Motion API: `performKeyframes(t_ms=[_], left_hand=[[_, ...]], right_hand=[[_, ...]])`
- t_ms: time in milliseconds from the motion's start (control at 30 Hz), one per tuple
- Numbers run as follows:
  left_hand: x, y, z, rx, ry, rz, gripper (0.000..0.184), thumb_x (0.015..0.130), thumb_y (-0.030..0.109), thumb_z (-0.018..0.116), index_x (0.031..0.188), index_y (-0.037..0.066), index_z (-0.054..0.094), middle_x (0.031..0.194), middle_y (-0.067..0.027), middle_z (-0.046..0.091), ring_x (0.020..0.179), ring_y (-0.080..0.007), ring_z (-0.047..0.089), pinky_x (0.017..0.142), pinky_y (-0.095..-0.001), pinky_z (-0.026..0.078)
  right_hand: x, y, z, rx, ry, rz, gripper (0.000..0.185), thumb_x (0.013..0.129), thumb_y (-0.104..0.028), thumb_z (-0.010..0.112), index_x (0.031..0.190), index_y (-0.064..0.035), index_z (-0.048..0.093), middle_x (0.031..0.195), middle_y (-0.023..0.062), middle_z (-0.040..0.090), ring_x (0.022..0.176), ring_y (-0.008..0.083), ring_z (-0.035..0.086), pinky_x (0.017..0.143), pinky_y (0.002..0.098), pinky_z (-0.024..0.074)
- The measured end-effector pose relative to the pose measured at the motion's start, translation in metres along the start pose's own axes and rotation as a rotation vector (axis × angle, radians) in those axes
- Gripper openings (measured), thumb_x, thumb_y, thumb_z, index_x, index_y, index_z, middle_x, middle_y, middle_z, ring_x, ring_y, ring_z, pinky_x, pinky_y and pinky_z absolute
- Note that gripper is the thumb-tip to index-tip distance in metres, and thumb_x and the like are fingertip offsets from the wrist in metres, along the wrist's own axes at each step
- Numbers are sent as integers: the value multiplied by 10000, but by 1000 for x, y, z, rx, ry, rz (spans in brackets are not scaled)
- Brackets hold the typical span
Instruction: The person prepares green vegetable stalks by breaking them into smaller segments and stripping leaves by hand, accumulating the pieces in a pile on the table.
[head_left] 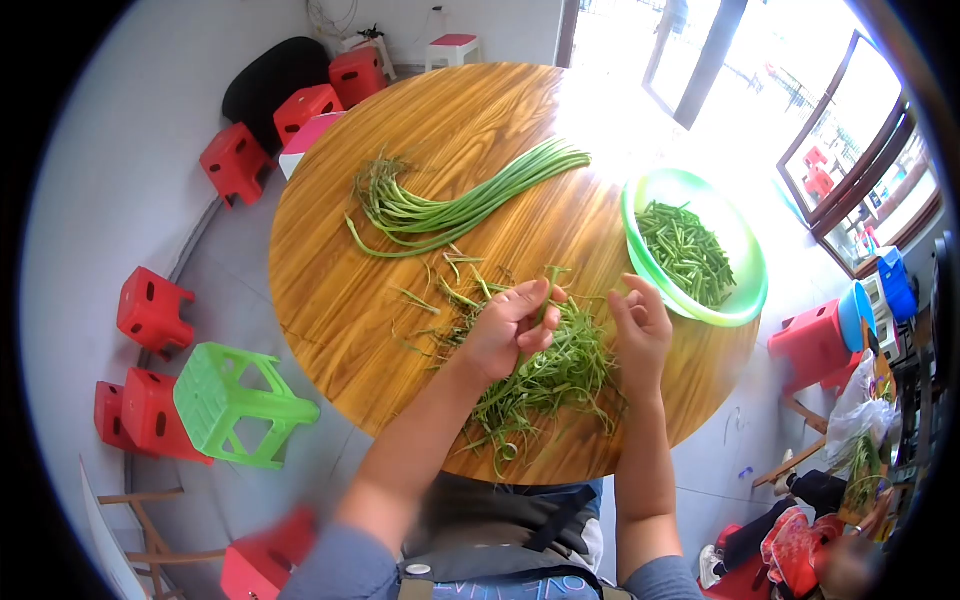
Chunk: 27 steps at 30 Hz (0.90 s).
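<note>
My left hand (513,328) is closed around a thin green vegetable stem (553,280), whose tip sticks up above the fingers. To its right, my right hand (642,328) is raised with thumb and forefinger pinched; whatever they hold is too small to make out. Under both hands lies a loose heap of green peelings and leafy scraps (545,385). Farther back on the table rests a bundle of long green stems (470,205), tangled at its left end. A green-rimmed basin (745,290) beside my right hand contains short cut stem pieces (685,250).
The round wooden table (340,300) has its near edge close to my body. Red stools (155,310) and a green stool (235,400) stand on the left. At lower right a person (760,535) sits near a bag of greens (860,455). Glass doors stand at the upper right.
</note>
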<state>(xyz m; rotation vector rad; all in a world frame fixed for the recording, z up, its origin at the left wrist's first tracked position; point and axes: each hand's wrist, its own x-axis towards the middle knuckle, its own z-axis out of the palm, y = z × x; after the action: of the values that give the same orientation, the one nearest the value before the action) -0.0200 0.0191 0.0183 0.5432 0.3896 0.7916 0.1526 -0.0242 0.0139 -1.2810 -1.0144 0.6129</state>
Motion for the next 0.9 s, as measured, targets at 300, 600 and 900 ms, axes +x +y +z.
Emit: performKeyframes(t_ms=[300, 600, 900], left_hand=[[4, -24, 0, 202, -105, -188, 308, 952, 273, 432, 940, -2, 570, 684, -61, 588, 461, -82, 421, 434, -199, 327], [5, -26, 0, 219, -60, -233, 221, 886, 166, 492, 922, -27, 594, 692, -71, 586, 492, -100, 456, 466, -210, 361], [6, -33, -8, 331, 65, -77, 162, 868, 123, 498, 834, 12, 610, 675, -73, 594, 463, -94, 463, 431, -226, 347]], right_hand=[[-6, -10, -4, 454, -435, 366, 136, 881, -86, 571, 962, 14, 616, 799, 13, 600, 645, 67, 519, 600, 184, 423], [0, -4, -10, 494, -323, 336, 173, 891, -112, 560, 976, 21, 630, 795, -2, 593, 648, 47, 455, 568, 177, 372], [-14, -6, 6, -134, -412, -391, 182, 777, 33, 628, 948, -22, 655, 859, 66, 584, 776, 157, 590, 620, 252, 486]])
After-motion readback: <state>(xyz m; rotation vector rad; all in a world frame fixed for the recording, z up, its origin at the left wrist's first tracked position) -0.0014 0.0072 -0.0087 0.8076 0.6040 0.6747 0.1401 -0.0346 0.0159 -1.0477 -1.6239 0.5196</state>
